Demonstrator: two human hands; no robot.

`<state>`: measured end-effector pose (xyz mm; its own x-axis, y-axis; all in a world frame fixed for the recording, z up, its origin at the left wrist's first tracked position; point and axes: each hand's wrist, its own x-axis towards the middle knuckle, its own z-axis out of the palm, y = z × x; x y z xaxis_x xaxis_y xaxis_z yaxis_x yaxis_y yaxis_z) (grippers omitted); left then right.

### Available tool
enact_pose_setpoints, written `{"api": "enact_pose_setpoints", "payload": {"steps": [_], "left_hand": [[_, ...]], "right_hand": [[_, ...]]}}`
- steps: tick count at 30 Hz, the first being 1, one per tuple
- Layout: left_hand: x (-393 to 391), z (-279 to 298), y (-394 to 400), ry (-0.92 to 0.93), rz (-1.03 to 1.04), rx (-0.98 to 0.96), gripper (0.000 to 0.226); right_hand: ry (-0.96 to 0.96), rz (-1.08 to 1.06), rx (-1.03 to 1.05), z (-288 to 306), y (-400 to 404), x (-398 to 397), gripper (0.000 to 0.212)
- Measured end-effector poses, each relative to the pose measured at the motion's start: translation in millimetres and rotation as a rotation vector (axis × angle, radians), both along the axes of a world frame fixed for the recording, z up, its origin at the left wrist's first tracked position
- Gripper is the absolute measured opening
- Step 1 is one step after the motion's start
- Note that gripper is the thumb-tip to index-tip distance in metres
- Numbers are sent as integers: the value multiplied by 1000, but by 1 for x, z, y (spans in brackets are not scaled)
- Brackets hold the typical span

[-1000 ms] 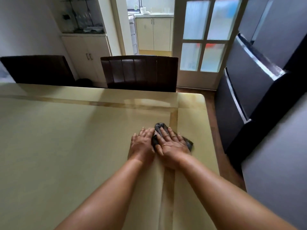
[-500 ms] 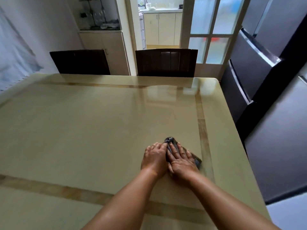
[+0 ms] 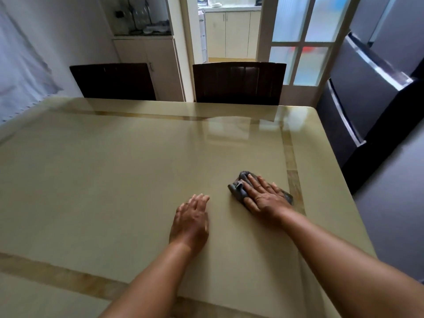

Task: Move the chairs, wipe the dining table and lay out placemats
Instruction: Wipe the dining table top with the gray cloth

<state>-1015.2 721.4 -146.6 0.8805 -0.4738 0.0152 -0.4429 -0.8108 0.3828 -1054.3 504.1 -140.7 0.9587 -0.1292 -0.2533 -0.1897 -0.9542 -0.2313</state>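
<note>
Right hand presses grey cloth on table; left hand flat beside.

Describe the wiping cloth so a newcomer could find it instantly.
Start at the glossy beige dining table and move toward its right edge. There the right hand presses flat on a crumpled dark grey cloth, the only thing lying on the tabletop.

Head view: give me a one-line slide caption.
Right hand presses a grey cloth flat on the glossy dining table; left hand rests open beside it, two dark chairs opposite.
</note>
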Motion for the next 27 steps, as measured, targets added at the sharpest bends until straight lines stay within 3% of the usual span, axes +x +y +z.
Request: {"api": "enact_pose_setpoints", "payload": {"steps": [10, 15, 20, 24, 27], "left_hand": [[56, -21, -11, 23, 90, -17, 55], [63, -16, -9, 83, 113, -48, 55], [63, 10, 4, 173, 191, -301, 37], [58, 14, 35, 184, 311, -104, 26], [49, 19, 64, 184, 239, -11, 30]], "right_hand": [[-19, -445, -12, -10, -72, 139, 60], [-20, -152, -7, -11, -4, 144, 57], [-49, 142, 61, -8, 98, 103, 58], [53, 185, 41, -10, 160, 73, 68], [104, 148, 70, -10, 193, 51, 66]]}}
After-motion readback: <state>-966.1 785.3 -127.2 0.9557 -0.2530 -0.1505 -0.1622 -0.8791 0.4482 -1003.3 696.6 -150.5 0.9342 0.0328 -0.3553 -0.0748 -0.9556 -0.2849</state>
